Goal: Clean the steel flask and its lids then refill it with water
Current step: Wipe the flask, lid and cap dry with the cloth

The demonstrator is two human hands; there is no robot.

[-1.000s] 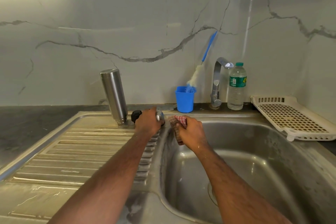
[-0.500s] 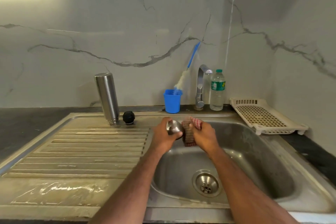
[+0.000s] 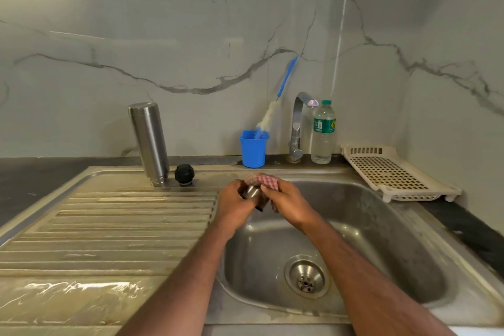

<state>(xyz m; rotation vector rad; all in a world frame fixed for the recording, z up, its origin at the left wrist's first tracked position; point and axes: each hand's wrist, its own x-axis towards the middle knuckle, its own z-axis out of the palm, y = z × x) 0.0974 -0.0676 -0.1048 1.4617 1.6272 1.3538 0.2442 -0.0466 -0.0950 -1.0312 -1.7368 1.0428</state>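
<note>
The steel flask [image 3: 149,142] stands upside down at the back of the draining board, leaning slightly. A black inner lid [image 3: 184,173] sits right beside it. Over the left rim of the sink basin [image 3: 381,229], my left hand [image 3: 233,206] grips the steel cup lid [image 3: 252,194]. My right hand [image 3: 289,203] holds a red-and-white checked scrub cloth [image 3: 268,181] pressed against that lid. Most of the lid is hidden between my hands.
A blue cup [image 3: 253,148] with a bottle brush [image 3: 283,84] stands behind the sink, next to the tap [image 3: 298,123] and a plastic water bottle [image 3: 323,132]. A cream drying tray [image 3: 392,172] lies at the right. The ribbed draining board [image 3: 109,226] is wet.
My left hand lifted the steel cup lid from beside the flask and brought it over the sink. My right hand closed in with the cloth against it.
</note>
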